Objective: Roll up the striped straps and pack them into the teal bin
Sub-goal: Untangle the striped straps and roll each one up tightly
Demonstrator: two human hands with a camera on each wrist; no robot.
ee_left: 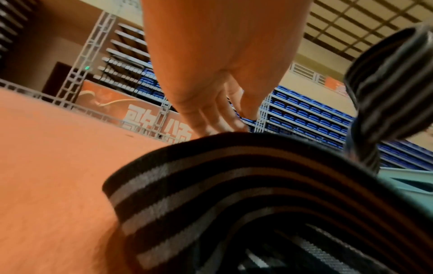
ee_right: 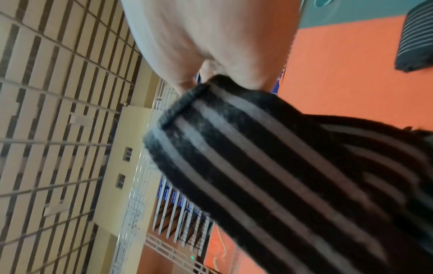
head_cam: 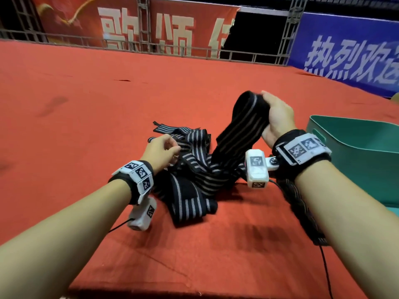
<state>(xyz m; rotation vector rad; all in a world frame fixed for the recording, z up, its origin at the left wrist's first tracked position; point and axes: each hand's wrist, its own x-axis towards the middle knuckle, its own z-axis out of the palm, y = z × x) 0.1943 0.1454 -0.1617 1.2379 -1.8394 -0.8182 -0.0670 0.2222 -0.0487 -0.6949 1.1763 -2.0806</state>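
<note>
right hand (head_cam: 278, 117) fingers clench one black grey-striped elastic strap (head_cam: 239, 130) (centre frame); left hand (head_cam: 160, 151) released; tangled pile (head_cam: 194, 175) may drag, loosening the roll.

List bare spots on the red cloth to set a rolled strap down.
Bare red cloth left of and beyond the strap pile, and near the front edge between the forearms. Crowded: the pile itself and the gap between right hand and teal bin.

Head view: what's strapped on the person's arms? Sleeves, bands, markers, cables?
No sleeves; both forearms bare. Left wrist band and right wrist band are black, each carrying white blocks printed with black-and-white square fiducial markers. A white camera module, also marker-tagged, hangs under each: left, right. Thin black cables trail from the modules.
</note>
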